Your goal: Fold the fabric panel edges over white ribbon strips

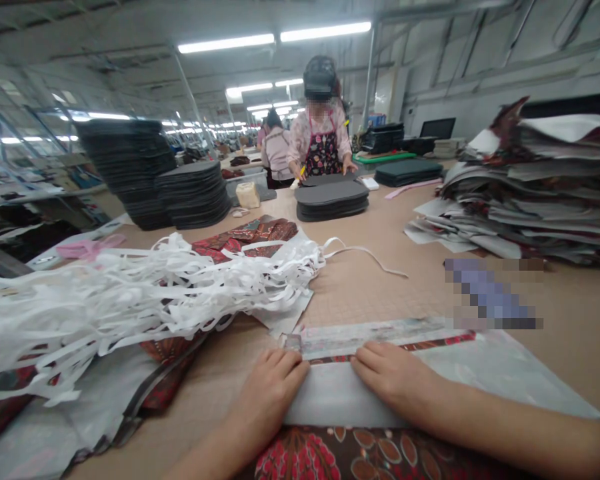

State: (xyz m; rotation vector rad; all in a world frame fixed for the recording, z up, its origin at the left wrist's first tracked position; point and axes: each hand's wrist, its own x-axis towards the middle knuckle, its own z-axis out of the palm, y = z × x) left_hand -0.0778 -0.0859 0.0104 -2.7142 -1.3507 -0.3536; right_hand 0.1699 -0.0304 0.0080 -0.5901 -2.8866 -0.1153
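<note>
A pale backing sheet (330,400) lies at the front of the table, with a narrow red and brown patterned strip (453,339) along its far part. Dark fabric with red flowers (305,457) shows at its near edge. My left hand (275,377) presses on the sheet's left side, fingers curled together at the strip's left end. To the right, my right hand (393,373) rests on the sheet with its fingers bent and close together beside the strip. What the fingertips of either hand pinch, if anything, is hidden.
White strips (180,287) are heaped over patterned fabric at left. Stacks of dark pads (195,193) stand behind them. A person (325,133) works across the table (370,267) at a dark pad stack (333,197). Layered sheets (535,193) are piled at right.
</note>
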